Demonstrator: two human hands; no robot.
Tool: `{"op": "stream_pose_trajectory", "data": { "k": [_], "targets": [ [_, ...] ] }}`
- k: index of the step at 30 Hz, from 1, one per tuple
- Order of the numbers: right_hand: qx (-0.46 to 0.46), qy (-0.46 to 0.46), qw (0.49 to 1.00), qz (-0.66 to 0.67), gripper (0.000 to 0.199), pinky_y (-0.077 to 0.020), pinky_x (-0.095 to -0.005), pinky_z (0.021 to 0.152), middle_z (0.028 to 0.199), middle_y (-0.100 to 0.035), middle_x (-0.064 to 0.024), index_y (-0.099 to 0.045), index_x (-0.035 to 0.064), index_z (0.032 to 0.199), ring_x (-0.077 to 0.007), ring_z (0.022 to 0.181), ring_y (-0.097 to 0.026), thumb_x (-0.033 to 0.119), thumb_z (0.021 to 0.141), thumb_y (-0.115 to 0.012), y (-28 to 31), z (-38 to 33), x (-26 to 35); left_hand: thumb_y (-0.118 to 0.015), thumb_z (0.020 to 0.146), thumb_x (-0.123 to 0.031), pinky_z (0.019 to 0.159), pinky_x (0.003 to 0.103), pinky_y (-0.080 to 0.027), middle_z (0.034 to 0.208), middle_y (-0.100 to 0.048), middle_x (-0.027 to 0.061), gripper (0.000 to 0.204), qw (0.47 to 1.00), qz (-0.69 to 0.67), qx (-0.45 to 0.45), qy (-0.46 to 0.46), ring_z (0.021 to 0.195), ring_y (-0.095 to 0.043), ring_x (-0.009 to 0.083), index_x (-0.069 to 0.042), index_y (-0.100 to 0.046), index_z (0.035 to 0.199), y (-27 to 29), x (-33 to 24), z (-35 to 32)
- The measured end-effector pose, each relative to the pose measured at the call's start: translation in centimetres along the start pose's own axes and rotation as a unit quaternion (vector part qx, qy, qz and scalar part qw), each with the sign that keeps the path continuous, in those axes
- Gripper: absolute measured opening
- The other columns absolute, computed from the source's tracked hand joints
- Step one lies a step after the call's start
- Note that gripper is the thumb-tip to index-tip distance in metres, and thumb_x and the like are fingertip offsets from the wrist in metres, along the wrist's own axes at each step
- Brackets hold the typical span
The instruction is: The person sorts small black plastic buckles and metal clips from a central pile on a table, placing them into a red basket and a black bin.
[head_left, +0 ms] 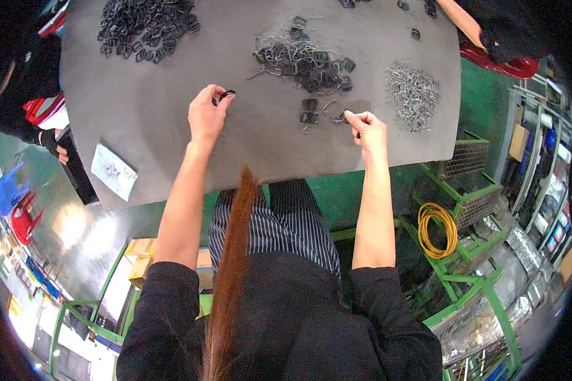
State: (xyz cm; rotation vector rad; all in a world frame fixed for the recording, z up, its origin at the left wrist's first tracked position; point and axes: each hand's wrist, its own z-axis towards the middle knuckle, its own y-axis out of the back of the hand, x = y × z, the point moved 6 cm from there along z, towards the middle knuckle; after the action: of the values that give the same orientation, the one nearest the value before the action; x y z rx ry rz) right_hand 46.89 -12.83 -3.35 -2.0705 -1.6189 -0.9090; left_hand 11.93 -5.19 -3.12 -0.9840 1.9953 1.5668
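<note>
Above the grey tabletop (260,136), my left hand (206,117) is closed in a pinch on a black plastic buckle (225,95). To the right, my right hand (370,132) pinches a small black piece (347,113) whose shape is mostly hidden by the fingers. Thin bent metal hooks (330,111) lie just left of those fingertips, next to a few black buckles (309,106). Beyond both hands spreads a mixed heap of black buckles with metal hooks (308,63). A pile of loose metal hooks (413,96) lies right of my right hand.
A large pile of black buckles (145,28) sits at the far left. A printed packet (114,172) lies near the left front corner. Another person's arm (463,24) reaches in at far right; a co-worker's hand (62,154) shows at left. A green rack (467,209) holds a coiled yellow hose (437,247).
</note>
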Motion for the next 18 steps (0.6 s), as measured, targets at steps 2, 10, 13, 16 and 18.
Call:
{"op": "stream_pose_trajectory", "data": {
  "k": [2, 10, 13, 16, 18],
  "targets": [
    [0.034, -0.017, 0.995, 0.092, 0.023, -0.0261, -0.0185, 0.038, 0.055, -0.047, 0.004, -0.055, 0.0091, 0.068, -0.0032, 0.046, -0.041, 0.02, 0.074, -0.074, 0.2, -0.1, -0.1, -0.071, 0.075, -0.024, 0.054, 0.021, -0.038, 0.064, -0.051, -0.0036, 0.023, 0.987, -0.131, 0.072, 0.061, 0.059, -0.046, 0.0063, -0.005, -0.064, 0.086, -0.8, -0.2, -0.1],
    [-0.001, -0.005, 0.998, 0.069, 0.021, -0.0266, -0.0185, 0.038, 0.055, -0.048, 0.0032, -0.057, 0.0087, 0.068, -0.0034, 0.045, -0.039, 0.02, 0.075, -0.074, 0.7, -0.5, 0.1, -0.069, 0.078, -0.024, 0.049, 0.019, -0.028, 0.061, -0.046, -0.0071, 0.018, 0.955, -0.224, 0.159, 0.108, 0.056, -0.037, 0.0013, -0.007, -0.065, 0.081, -2.7, -2.5, 0.1],
    [0.009, 0.01, 0.999, 0.034, 0.019, -0.028, -0.0184, 0.039, 0.059, -0.049, 0.0029, -0.056, 0.0091, 0.071, -0.0044, 0.048, -0.042, 0.019, 0.077, -0.071, 1.2, 0.3, -0.5, -0.07, 0.076, -0.025, 0.051, 0.02, -0.028, 0.06, -0.047, -0.0057, 0.02, 0.984, -0.12, 0.131, 0.032, 0.057, -0.036, 0.0021, -0.006, -0.063, 0.072, -3.6, -2.8, 0.5],
    [0.184, 0.022, 0.953, 0.238, 0.013, -0.0307, -0.0186, 0.039, 0.066, -0.053, -0.0007, -0.058, 0.0069, 0.081, -0.0075, 0.053, -0.048, 0.019, 0.082, -0.064, 0.6, -0.9, 0.2, -0.065, 0.079, -0.022, 0.048, 0.019, -0.031, 0.071, -0.053, -0.0023, 0.019, 0.862, -0.379, 0.32, 0.103, 0.056, -0.04, 0.0048, -0.007, -0.059, 0.089, -4.1, -3.5, -0.6],
    [0.212, 0.02, 0.933, 0.291, 0.013, -0.0324, -0.0194, 0.04, 0.07, -0.055, -0.0027, -0.059, 0.006, 0.087, -0.0091, 0.055, -0.05, 0.018, 0.083, -0.062, -0.1, -2.2, 1.0, -0.058, 0.084, -0.021, 0.043, 0.019, -0.033, 0.082, -0.055, 0.0016, 0.023, 0.73, -0.536, 0.421, 0.049, 0.055, -0.043, 0.0067, -0.008, -0.054, 0.102, -3.5, -5.7, -1.9]
  ]
}}
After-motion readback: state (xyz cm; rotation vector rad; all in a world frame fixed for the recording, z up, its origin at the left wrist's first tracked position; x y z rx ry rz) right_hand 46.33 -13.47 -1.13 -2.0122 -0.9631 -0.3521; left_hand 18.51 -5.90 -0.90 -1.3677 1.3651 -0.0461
